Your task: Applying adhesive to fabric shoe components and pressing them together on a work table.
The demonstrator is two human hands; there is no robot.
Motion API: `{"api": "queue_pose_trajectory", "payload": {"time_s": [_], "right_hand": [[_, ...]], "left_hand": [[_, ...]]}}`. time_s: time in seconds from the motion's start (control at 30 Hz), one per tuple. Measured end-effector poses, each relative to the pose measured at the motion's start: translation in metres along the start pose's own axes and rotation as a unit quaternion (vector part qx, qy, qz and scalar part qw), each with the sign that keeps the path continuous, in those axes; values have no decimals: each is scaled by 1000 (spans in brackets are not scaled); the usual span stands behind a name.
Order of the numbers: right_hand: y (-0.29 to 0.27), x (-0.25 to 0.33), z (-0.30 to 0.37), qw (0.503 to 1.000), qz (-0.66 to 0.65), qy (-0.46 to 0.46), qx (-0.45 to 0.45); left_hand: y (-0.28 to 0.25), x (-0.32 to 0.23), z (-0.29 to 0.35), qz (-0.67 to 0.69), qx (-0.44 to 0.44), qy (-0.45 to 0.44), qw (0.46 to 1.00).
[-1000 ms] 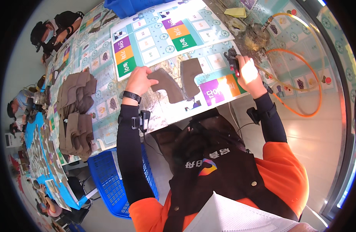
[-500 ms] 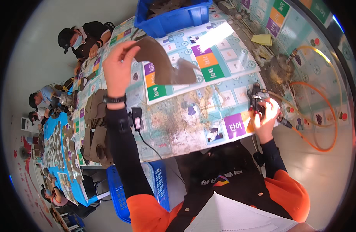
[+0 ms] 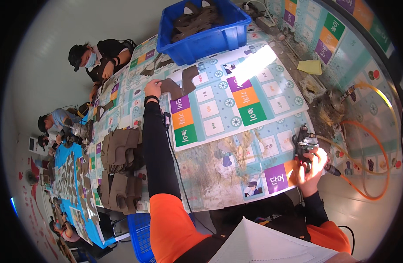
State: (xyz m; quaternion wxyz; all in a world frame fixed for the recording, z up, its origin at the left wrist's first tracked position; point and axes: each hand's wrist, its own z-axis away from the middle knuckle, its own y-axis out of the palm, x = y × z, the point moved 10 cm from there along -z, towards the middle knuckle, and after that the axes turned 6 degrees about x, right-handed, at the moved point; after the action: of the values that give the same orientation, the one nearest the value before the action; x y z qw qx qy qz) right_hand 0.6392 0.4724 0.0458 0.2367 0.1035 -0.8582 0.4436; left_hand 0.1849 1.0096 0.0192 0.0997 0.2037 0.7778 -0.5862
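Reaching forward, my left hand (image 3: pixel 153 88) has its fingers closed at the left edge of a flat brown cut piece (image 3: pixel 181 89), curved and notched like a shoe-upper part. That piece is over the far left part of a white printed board (image 3: pixel 219 115). At the right side of the table my right hand (image 3: pixel 312 168) is wrapped round a black spray gun (image 3: pixel 303 147). A yellowish hose (image 3: pixel 373 91) and an orange hose (image 3: pixel 382 151) lead to the gun's side. Part of its handle is hidden by my fingers.
Behind the board stands a blue bin (image 3: pixel 203 44) holding brown pieces. Stacks of brown pieces (image 3: pixel 120 151) lie left of my forearm, beside a dark cable (image 3: pixel 177 162). A yellow pad (image 3: pixel 309 67) rests near the wall. A co-worker (image 3: pixel 103 61) sits at the far left.
My left hand has moved forward and brought the raised brown piece down to the board's far left. My right hand keeps the spray gun at the table's right side. The view has shifted.
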Motion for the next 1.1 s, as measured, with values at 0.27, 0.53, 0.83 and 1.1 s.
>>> {"api": "queue_pose_trajectory", "payload": {"time_s": [0.27, 0.53, 0.83, 1.1], "right_hand": [[8, 3, -5, 999, -31, -7, 22], [6, -11, 8, 1000, -4, -23, -2], [8, -11, 5, 996, -67, -65, -12], [10, -12, 6, 997, -43, -66, -25]], "left_hand": [[-6, 24, -13, -116, -7, 6, 993], [-71, -102, 68, -118, 48, 71, 989], [-326, 15, 296, -253, 63, -139, 956], [-321, 122, 381, -218, 142, -253, 932]]}}
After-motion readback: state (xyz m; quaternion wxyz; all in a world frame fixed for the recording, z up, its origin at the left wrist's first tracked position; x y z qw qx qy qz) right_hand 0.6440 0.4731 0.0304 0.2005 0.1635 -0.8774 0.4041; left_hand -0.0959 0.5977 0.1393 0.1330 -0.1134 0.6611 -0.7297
